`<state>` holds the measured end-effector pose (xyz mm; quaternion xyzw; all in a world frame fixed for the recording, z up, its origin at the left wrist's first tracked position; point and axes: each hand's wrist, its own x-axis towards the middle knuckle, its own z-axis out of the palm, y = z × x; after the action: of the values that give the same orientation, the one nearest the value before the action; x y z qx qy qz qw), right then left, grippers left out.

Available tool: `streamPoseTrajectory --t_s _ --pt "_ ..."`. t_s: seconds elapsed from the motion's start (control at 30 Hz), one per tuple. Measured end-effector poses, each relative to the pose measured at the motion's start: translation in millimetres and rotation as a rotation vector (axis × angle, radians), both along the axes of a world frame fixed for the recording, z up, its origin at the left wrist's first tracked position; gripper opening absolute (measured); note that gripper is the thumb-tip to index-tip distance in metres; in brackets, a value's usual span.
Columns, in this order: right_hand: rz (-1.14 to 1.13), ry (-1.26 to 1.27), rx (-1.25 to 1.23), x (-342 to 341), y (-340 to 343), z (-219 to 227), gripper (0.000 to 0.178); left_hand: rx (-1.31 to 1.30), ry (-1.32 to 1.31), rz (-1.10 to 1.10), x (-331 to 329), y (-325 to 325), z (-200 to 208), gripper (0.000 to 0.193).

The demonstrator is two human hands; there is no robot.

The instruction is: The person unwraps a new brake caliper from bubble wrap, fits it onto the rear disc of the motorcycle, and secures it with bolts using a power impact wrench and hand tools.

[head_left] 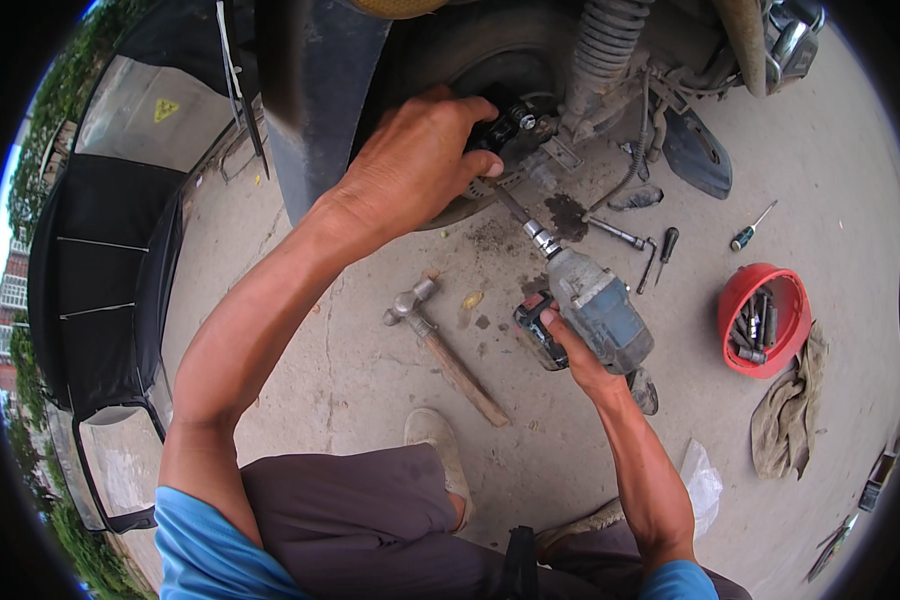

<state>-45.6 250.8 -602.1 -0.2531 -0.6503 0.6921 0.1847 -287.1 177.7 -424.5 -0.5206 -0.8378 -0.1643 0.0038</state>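
My left hand (422, 150) reaches in beside the wheel (505, 60), its fingers and thumb closed around a black part (515, 125) near the hub. What its fingertips touch behind that part is hidden. In my right hand (580, 350) is a blue-grey cordless impact wrench (610, 315), gripped low by the battery (538, 325). A silver socket with a dark shaft (515, 208) runs from its nose up toward the hub, ending just below my left thumb. Whether the tip touches a bolt cannot be made out.
A hammer (455, 365) lies on the concrete between my feet and the wheel. Rightward are a ratchet wrench (618, 234), a black-handled screwdriver (668, 243), another screwdriver (752, 228), a red bowl (730, 325) of sockets and a rag (785, 420). A shock absorber (610, 45) stands above.
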Motion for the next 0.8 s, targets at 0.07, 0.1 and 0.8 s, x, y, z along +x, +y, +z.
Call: streamPoseTrajectory --t_s 0.07,0.1,0.8 --pt "-0.001 0.019 0.098 1.0 2.4 -4.9 0.030 0.005 0.009 -0.011 -1.2 0.0 -1.2 0.049" --pt "-0.003 0.038 0.196 1.4 3.7 -8.3 0.031 0.009 0.018 -0.022 -1.5 0.2 -1.3 0.049" --pt "-0.022 0.036 0.564 0.6 15.0 -22.9 0.037 0.059 -0.009 -0.068 -8.6 3.4 -6.6 0.044"
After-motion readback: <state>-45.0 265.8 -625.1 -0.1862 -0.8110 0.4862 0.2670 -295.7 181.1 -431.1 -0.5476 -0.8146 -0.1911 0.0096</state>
